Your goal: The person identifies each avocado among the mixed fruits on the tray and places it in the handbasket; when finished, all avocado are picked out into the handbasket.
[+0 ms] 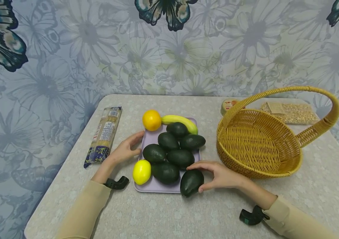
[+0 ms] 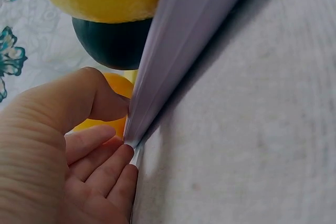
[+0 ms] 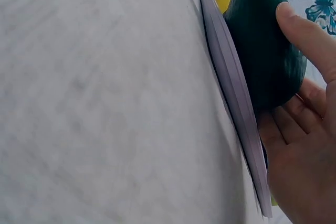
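Observation:
Dark green avocados lie grouped on a lilac tray (image 1: 157, 188), several in all. My right hand (image 1: 221, 176) holds one avocado (image 1: 191, 183) over the tray's front right corner, thumb on one side and fingers on the other. In the right wrist view this avocado (image 3: 262, 45) appears beside the tray's rim (image 3: 231, 77). At the tray's left edge, my left hand (image 1: 126, 149) has thumb and fingers spread, fingertips right at the rim (image 2: 157, 72). A lemon (image 1: 142, 172) occupies the front left of the tray, an orange (image 1: 152, 120) the back left corner, and a banana (image 1: 181, 122) the back.
To the right stands a yellow wicker basket (image 1: 256, 142) with a tall arched handle. Behind it are a small round tin (image 1: 228, 105) and a clear bag of grains (image 1: 295, 113). On the left lies a long plastic packet (image 1: 103, 136). A patterned wall backs the table.

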The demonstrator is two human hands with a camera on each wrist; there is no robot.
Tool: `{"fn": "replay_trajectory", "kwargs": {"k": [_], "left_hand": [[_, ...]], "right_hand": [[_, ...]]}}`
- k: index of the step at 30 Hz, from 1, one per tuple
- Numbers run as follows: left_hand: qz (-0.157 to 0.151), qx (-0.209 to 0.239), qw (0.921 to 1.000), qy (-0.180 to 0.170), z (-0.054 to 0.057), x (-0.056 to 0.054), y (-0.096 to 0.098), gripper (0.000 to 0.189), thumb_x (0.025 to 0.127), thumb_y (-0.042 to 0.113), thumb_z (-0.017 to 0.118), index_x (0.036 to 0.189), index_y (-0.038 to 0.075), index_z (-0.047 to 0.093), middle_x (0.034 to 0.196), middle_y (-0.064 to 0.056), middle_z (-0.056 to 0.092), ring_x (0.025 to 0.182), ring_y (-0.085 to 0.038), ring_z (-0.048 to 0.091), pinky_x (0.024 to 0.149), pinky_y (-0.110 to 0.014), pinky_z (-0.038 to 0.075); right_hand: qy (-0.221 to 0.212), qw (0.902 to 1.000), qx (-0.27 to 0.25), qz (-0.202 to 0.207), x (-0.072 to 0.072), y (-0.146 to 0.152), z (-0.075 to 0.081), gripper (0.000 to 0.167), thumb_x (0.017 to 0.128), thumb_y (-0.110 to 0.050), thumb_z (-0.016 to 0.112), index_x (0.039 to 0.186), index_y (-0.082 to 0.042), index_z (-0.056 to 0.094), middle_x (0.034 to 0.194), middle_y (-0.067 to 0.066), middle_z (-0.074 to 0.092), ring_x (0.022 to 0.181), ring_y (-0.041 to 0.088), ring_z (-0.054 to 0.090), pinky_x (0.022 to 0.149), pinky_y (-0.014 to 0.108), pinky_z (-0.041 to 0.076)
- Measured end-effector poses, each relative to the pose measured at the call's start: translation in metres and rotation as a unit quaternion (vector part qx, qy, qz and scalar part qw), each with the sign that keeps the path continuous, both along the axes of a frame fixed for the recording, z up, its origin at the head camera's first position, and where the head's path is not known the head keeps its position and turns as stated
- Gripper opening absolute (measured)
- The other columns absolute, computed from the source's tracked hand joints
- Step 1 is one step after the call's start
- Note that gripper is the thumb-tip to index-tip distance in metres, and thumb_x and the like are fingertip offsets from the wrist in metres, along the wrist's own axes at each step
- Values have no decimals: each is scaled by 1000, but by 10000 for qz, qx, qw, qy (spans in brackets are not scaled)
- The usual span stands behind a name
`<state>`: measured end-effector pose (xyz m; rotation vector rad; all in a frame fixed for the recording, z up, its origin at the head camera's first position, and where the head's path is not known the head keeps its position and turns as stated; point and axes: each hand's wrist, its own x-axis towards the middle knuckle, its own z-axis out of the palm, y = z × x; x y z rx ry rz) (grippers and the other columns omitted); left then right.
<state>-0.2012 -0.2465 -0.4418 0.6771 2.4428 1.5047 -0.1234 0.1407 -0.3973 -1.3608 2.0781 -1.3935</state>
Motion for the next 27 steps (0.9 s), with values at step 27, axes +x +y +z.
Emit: {"fn": "replay_trajectory", "kwargs": {"k": [27], "left_hand": [[13, -84, 10000, 34, 1, 1, 0, 68, 86, -3, 60, 146, 1, 29, 152, -14, 26, 138, -30, 25, 113, -44, 18]], "right_hand": [[775, 9843, -936, -1282, -6, 107, 70, 78, 56, 23, 77, 128, 14, 47, 126, 20, 52, 115, 20, 51, 98, 21, 41]]}}
